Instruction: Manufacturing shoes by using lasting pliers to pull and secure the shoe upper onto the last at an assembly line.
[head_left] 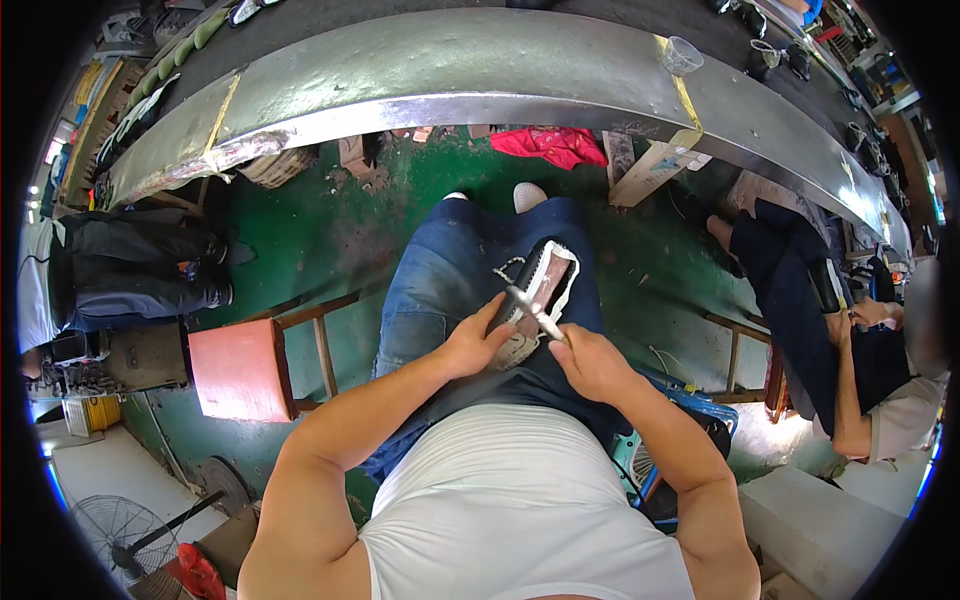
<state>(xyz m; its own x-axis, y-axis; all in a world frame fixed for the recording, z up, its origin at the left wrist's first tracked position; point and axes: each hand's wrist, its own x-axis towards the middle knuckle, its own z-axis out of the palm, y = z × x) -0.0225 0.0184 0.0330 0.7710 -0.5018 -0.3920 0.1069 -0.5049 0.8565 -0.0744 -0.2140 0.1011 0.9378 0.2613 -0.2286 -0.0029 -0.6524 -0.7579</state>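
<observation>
A half-made shoe rests sole up on my lap, toe end pointing away from me. It has a dark upper, a pale folded edge and a brownish insole; a loop of pale lace sticks out at its left. My left hand is closed round the shoe's left side, near its heel end. In the fist of my right hand is a silvery metal hand tool, its shaft slanting up and left across the shoe. Whether its far end touches the shoe I cannot tell.
A long metal-edged bench curves across the front, with a clear plastic cup on it. A red cloth lies on the green floor below. A red-topped stool stands left. One co-worker sits right, another left.
</observation>
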